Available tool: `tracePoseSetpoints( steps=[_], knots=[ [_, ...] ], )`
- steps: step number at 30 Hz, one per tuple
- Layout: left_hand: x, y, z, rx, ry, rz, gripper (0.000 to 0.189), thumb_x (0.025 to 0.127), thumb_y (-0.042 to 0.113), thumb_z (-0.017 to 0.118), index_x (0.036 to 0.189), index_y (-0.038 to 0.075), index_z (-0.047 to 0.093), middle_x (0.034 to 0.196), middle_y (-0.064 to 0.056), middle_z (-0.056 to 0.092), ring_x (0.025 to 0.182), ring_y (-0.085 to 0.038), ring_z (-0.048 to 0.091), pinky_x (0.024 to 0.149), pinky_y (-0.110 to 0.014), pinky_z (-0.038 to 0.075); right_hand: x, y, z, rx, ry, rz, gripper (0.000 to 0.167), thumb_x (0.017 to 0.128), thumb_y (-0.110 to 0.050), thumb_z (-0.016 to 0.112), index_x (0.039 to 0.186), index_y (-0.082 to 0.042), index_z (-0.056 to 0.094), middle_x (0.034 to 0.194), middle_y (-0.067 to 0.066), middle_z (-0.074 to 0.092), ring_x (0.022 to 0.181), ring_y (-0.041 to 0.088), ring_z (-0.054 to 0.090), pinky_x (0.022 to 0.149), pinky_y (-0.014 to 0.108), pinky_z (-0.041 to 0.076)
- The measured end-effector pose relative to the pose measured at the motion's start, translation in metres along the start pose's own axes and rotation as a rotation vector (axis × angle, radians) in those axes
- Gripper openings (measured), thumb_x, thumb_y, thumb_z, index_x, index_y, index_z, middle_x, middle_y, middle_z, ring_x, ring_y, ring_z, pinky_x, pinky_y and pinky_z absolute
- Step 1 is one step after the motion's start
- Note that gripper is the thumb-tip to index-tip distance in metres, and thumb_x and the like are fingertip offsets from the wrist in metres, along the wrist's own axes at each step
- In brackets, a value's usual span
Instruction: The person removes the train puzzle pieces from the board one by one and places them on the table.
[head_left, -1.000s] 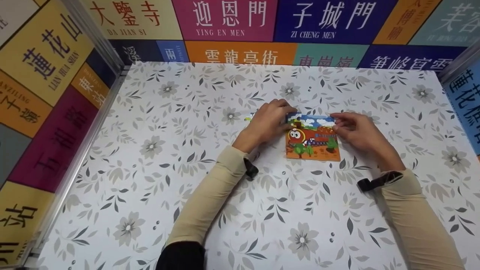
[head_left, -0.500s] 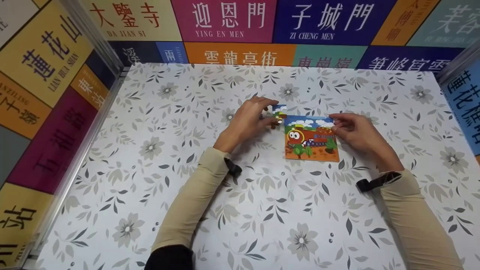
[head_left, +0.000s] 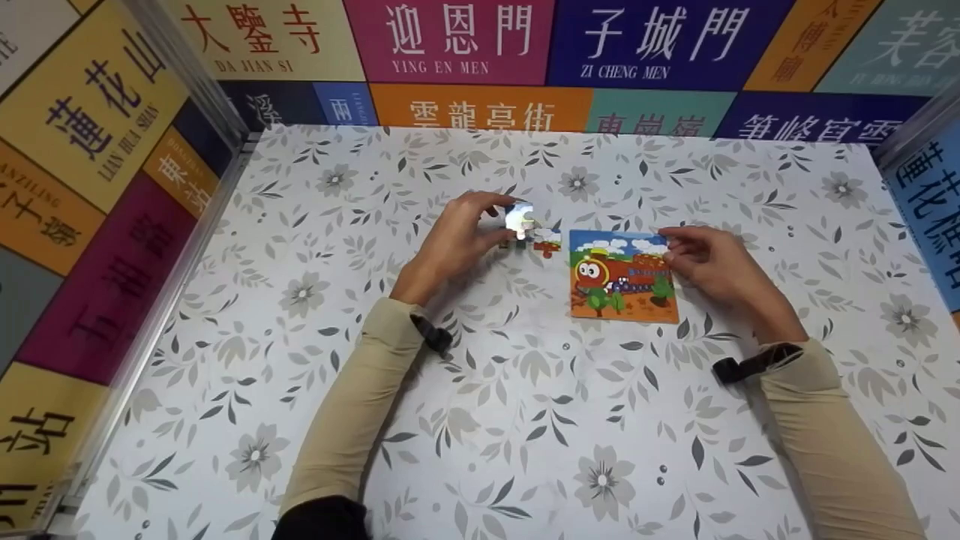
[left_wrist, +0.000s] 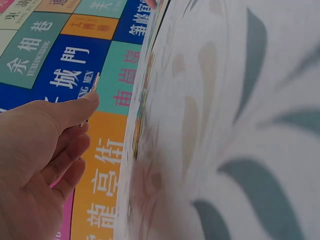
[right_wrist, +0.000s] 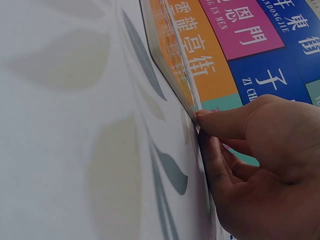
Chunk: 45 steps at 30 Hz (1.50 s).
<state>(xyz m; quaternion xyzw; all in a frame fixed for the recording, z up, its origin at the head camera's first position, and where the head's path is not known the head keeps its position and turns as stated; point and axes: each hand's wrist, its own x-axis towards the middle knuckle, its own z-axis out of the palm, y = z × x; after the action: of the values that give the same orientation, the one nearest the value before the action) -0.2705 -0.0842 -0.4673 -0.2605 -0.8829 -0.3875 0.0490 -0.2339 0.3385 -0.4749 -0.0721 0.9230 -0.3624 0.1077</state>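
Observation:
My left hand [head_left: 459, 236] pinches a small jigsaw piece [head_left: 517, 219] between thumb and fingers, and light glares off its face. In the left wrist view the piece [left_wrist: 96, 82] shows as a thin edge at the thumb tip. A second jigsaw piece [head_left: 547, 241], blue, white and reddish brown, lies just right of it. Further right is a square picture board [head_left: 624, 277] of a red cartoon train under a cloudy sky. My right hand [head_left: 712, 259] pinches its upper right corner; the right wrist view shows thumb and forefinger at the board's edge [right_wrist: 170, 72].
A white tabletop [head_left: 247, 360] with a grey leaf and flower print spreads under everything. Coloured panels with Chinese lettering [head_left: 457, 45] stand upright along the back, and more panels [head_left: 97, 150] line the left and right sides.
My left hand has moved left from the board's upper left corner with the jigsaw piece, baring that corner and the second piece. The right hand stays at the board's corner.

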Motion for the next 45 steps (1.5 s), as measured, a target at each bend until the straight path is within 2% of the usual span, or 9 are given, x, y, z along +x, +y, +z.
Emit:
tracePoseSetpoints(
  steps=[2, 4, 10, 12, 20, 30, 34, 41, 45],
  knots=[
    [-0.002, -0.004, -0.003, -0.012, 0.006, -0.012, 0.046, 0.097, 0.02, 0.084, 0.139, 0.006, 0.072, 0.136, -0.01, 0.074, 0.121, -0.024, 0.067, 0.106, -0.04, 0.055, 0.0, 0.0, 0.0, -0.002, -0.003, 0.006, 0.051, 0.109, -0.02, 0.067, 0.158, -0.015, 0.057, 0.134, 0.017, 0.066, 0.119, 0.024, 0.068, 0.086, 0.004, 0.046],
    [-0.005, -0.008, -0.007, -0.016, 0.006, -0.029, 0.047, 0.097, 0.02, 0.085, 0.139, 0.006, 0.072, 0.136, -0.01, 0.074, 0.121, -0.025, 0.067, 0.105, -0.042, 0.055, 0.0, 0.0, 0.0, -0.003, -0.003, 0.01, 0.051, 0.109, -0.021, 0.067, 0.158, -0.015, 0.057, 0.134, 0.017, 0.066, 0.121, 0.028, 0.067, 0.086, 0.004, 0.046],
    [-0.014, -0.02, -0.017, -0.007, -0.014, -0.094, 0.047, 0.097, 0.015, 0.084, 0.141, 0.005, 0.071, 0.133, -0.012, 0.074, 0.12, -0.026, 0.067, 0.106, -0.041, 0.056, 0.001, 0.0, 0.0, 0.005, 0.015, -0.021, 0.048, 0.108, -0.018, 0.069, 0.155, -0.011, 0.06, 0.13, 0.02, 0.07, 0.105, 0.004, 0.066, 0.085, 0.004, 0.048],
    [-0.017, -0.025, -0.019, -0.009, -0.028, -0.114, 0.047, 0.096, 0.013, 0.084, 0.141, 0.006, 0.07, 0.132, -0.011, 0.074, 0.12, -0.026, 0.068, 0.106, -0.041, 0.056, 0.001, 0.0, 0.0, 0.008, 0.014, -0.027, 0.048, 0.107, -0.017, 0.069, 0.154, -0.01, 0.06, 0.129, 0.02, 0.07, 0.103, 0.002, 0.065, 0.085, 0.004, 0.048],
    [-0.025, -0.04, -0.028, -0.074, -0.067, -0.151, 0.047, 0.094, 0.008, 0.084, 0.139, 0.002, 0.071, 0.131, -0.014, 0.075, 0.118, -0.027, 0.072, 0.107, -0.04, 0.057, 0.001, 0.002, 0.002, 0.008, -0.003, 0.001, 0.051, 0.108, -0.019, 0.068, 0.157, -0.014, 0.058, 0.133, 0.017, 0.066, 0.12, 0.029, 0.067, 0.087, 0.004, 0.048],
    [-0.027, -0.044, -0.029, -0.049, -0.131, -0.186, 0.049, 0.095, 0.013, 0.085, 0.141, 0.004, 0.07, 0.132, -0.012, 0.075, 0.115, -0.024, 0.07, 0.103, -0.04, 0.056, -0.001, 0.0, 0.0, 0.002, -0.018, 0.023, 0.052, 0.109, -0.022, 0.066, 0.16, -0.018, 0.055, 0.135, 0.016, 0.067, 0.123, 0.03, 0.066, 0.087, 0.006, 0.048],
    [-0.028, -0.044, -0.029, -0.049, -0.134, -0.195, 0.049, 0.096, 0.015, 0.084, 0.142, 0.006, 0.07, 0.134, -0.011, 0.074, 0.116, -0.023, 0.069, 0.103, -0.04, 0.055, -0.001, 0.0, 0.0, 0.001, -0.006, 0.019, 0.05, 0.109, -0.023, 0.066, 0.158, -0.019, 0.057, 0.133, 0.014, 0.067, 0.12, 0.024, 0.066, 0.088, 0.006, 0.047],
    [-0.028, -0.044, -0.03, -0.073, -0.14, -0.2, 0.05, 0.096, 0.013, 0.084, 0.143, 0.006, 0.069, 0.133, -0.012, 0.074, 0.114, -0.024, 0.07, 0.101, -0.041, 0.056, -0.001, 0.0, 0.002, 0.011, 0.029, -0.028, 0.047, 0.109, -0.021, 0.067, 0.154, -0.011, 0.061, 0.131, 0.019, 0.069, 0.102, -0.002, 0.064, 0.085, 0.004, 0.047],
    [-0.029, -0.042, -0.031, -0.08, -0.153, -0.204, 0.052, 0.096, 0.013, 0.084, 0.144, 0.005, 0.068, 0.135, -0.013, 0.073, 0.115, -0.024, 0.069, 0.101, -0.041, 0.055, -0.002, 0.0, 0.002, 0.006, 0.028, -0.013, 0.047, 0.109, -0.021, 0.067, 0.155, -0.013, 0.061, 0.131, 0.018, 0.069, 0.102, -0.001, 0.064, 0.084, 0.004, 0.047]
  ],
)
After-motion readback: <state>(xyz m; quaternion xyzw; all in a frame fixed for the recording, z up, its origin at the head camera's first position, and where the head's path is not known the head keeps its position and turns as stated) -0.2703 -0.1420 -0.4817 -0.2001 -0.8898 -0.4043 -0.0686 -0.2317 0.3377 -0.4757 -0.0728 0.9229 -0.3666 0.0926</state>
